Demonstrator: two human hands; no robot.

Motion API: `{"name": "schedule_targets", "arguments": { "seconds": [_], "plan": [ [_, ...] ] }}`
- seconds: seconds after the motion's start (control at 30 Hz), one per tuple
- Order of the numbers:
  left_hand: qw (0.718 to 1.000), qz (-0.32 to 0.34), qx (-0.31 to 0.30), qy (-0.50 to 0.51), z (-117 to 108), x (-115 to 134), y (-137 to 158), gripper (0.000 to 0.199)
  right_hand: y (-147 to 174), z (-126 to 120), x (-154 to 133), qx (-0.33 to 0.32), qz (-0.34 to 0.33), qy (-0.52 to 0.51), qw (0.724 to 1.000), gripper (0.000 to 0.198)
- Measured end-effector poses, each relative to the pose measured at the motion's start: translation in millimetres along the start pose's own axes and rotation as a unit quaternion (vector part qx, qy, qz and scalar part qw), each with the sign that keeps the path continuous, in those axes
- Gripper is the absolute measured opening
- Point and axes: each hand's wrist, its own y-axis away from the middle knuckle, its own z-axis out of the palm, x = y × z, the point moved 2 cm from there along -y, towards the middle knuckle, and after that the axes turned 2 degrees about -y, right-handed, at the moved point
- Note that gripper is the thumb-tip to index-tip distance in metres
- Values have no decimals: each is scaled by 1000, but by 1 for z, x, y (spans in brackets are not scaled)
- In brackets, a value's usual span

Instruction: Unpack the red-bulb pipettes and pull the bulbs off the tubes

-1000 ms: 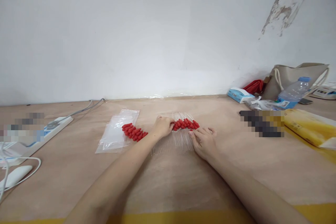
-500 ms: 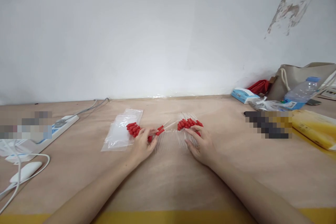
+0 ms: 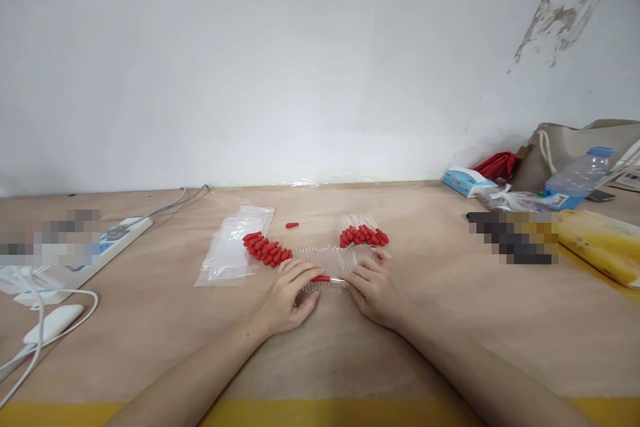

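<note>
My left hand (image 3: pixel 295 290) is closed on a red rubber bulb (image 3: pixel 321 278). A clear glass tube (image 3: pixel 336 279) meets the bulb's end, pinched in my right hand (image 3: pixel 373 287). Both hands rest over a row of thin glass tubes (image 3: pixel 325 257) laid side by side. Just behind my left hand lies a pile of loose red bulbs (image 3: pixel 267 250). Beyond my right hand is a cluster of droppers (image 3: pixel 364 235), red bulbs towards me and pale tubes pointing away. A single dropper (image 3: pixel 293 225) lies apart at the back. Part of the tube row is hidden under my fingers.
Clear plastic bags (image 3: pixel 227 253) lie left of the bulbs. Farther left are a white power strip (image 3: pixel 125 240), cables and a white mouse-shaped object (image 3: pixel 53 323). On the right sit a tissue pack (image 3: pixel 467 181), a water bottle (image 3: pixel 583 177) and a yellow package (image 3: pixel 600 243).
Both hands have come nearer to me and towards each other, and a bulb and tube now meet between them. A single dropper now lies alone behind the tube row.
</note>
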Motion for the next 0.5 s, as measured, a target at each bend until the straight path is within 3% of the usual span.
{"name": "schedule_targets", "arguments": {
  "seconds": [0.17, 0.5],
  "plan": [
    [999, 8, -10, -44, 4, 2, -1, 13, 3, 3, -5, 12, -14, -33, 999, 15],
    [998, 28, -15, -61, -5, 2, 5, 19, 11, -11, -2, 27, -46, -57, 997, 16]
  ]
}}
